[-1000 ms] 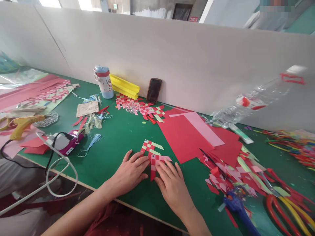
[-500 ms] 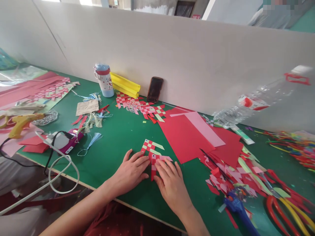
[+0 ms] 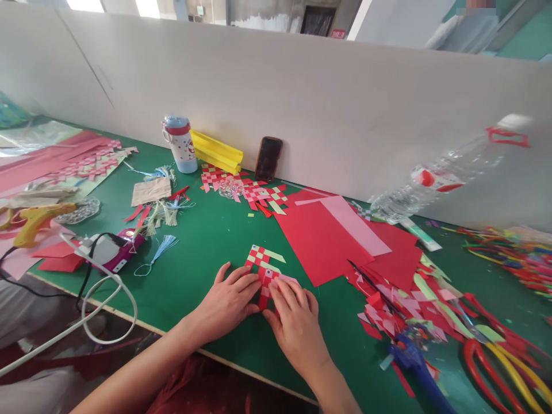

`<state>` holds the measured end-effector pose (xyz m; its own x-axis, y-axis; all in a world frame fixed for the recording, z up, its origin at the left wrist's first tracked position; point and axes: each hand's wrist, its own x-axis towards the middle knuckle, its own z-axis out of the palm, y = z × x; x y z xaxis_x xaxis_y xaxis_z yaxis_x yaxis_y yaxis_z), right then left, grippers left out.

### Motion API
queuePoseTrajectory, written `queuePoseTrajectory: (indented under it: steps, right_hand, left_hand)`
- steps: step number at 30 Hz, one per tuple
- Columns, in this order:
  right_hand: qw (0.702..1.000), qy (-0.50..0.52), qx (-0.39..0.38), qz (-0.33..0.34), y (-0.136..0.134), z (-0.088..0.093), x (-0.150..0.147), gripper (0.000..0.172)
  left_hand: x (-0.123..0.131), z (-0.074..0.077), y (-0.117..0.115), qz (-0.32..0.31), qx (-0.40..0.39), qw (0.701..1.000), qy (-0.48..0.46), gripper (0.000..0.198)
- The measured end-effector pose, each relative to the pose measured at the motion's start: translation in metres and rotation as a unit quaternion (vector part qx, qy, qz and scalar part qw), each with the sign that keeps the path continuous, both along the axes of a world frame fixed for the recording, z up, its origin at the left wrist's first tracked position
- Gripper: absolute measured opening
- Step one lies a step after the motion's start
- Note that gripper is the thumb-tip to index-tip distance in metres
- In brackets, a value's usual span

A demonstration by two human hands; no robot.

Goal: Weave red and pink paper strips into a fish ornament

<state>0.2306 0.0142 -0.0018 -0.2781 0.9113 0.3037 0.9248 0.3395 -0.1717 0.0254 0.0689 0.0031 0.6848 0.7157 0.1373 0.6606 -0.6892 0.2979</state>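
Two woven paper fish lie overlapping on the green table point(image 3: 207, 241), between my hands. The back one, a red and pale green paper fish point(image 3: 261, 256), has a small eye and tail strips pointing right. In front is a red and pink paper fish point(image 3: 268, 277) with a round stick-on eye. My left hand point(image 3: 233, 296) lies with its fingers stretched over the left edge of the fish, fingertips touching the paper. With its thumb at the lower edge and fingers on top, my right hand point(image 3: 297, 316) holds the red and pink fish, hiding its right part.
Red paper sheets point(image 3: 323, 241) and scraps point(image 3: 401, 305) lie right, with a blue-handled tool point(image 3: 416, 362) and scissors point(image 3: 495, 368). Behind stand a phone point(image 3: 268, 159), flask point(image 3: 183, 146) and leaning plastic bottle point(image 3: 435, 175). Left are a tassel point(image 3: 164, 247), cable point(image 3: 133, 305) and yellow glue gun point(image 3: 38, 221).
The red and pink fish has turned slightly and shifted left over the other fish, its lower end now closer to my left thumb. My right hand moved with it; my left hand stayed nearly still.
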Motion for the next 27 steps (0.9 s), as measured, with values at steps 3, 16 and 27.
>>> queuePoseTrajectory:
  steps: [3, 16, 27]
  right_hand:
    - [1.0, 0.0, 0.003, 0.003, 0.001, -0.001, 0.0, 0.039]
    - [0.998, -0.034, -0.013, 0.048, 0.002, -0.003, 0.006, 0.039]
    - [0.992, 0.1, 0.075, -0.017, -0.005, 0.003, 0.027, 0.036]
  left_hand:
    - [0.0, 0.0, 0.001, 0.0, 0.004, 1.0, -0.002, 0.041]
    - [0.002, 0.004, 0.005, -0.014, -0.008, 1.0, -0.007, 0.036]
    - [0.018, 0.025, 0.022, 0.0, 0.043, 0.998, 0.056, 0.029]
